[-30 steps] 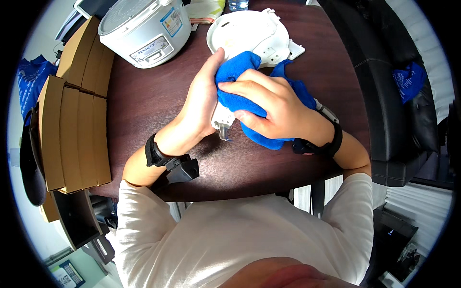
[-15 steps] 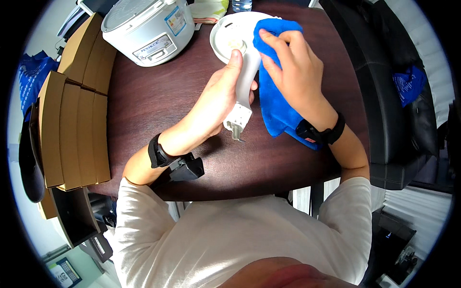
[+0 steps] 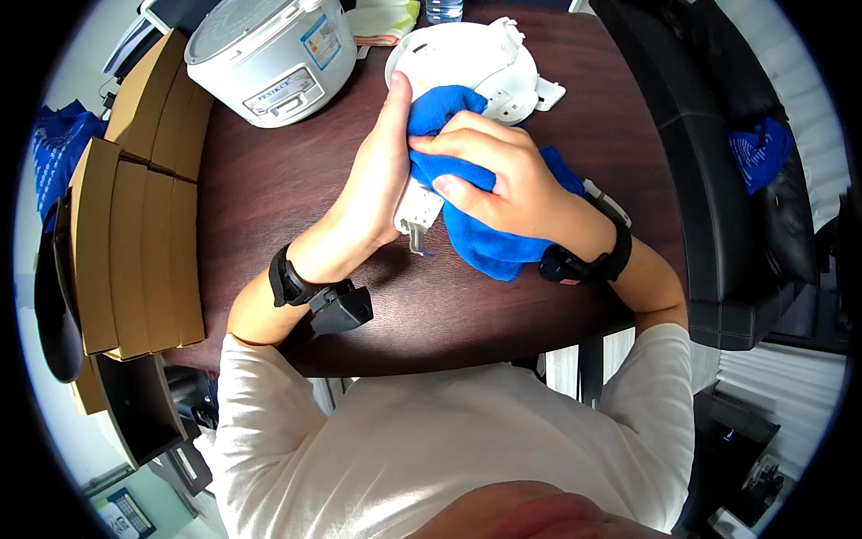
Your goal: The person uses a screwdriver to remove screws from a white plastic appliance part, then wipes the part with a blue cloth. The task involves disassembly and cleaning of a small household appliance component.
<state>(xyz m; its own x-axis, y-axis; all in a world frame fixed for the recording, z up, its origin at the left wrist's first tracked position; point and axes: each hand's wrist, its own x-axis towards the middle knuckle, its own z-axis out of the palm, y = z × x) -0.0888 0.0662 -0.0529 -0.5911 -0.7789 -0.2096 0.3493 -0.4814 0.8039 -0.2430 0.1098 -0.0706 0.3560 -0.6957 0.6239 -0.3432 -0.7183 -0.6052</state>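
A white plastic part [image 3: 462, 58] with a broad round head and a long handle lies at a slant over the table; a bent metal tab sticks out of its near end. My left hand [image 3: 366, 193] is closed around the handle from the left, thumb up along it, and its other fingers are hidden. Bunched over the handle is a blue cloth [image 3: 480, 238], gripped between the thumb and fingers of my right hand [image 3: 521, 184]. Its loose end hangs down beside the handle. The cloth covers the middle of the handle.
A white rice cooker [image 3: 274, 67] stands at the far left, by a folded towel [image 3: 382, 22] and a clear bottle [image 3: 444, 11]. Cardboard boxes [image 3: 148, 251] line the table's left edge. A black leather sofa [image 3: 691, 180] with a blue bag [image 3: 761, 154] is on the right.
My right hand has brought the cloth nearer and to the left, from the round head onto the handle. The head's right side now shows. The white part has shifted slightly left.
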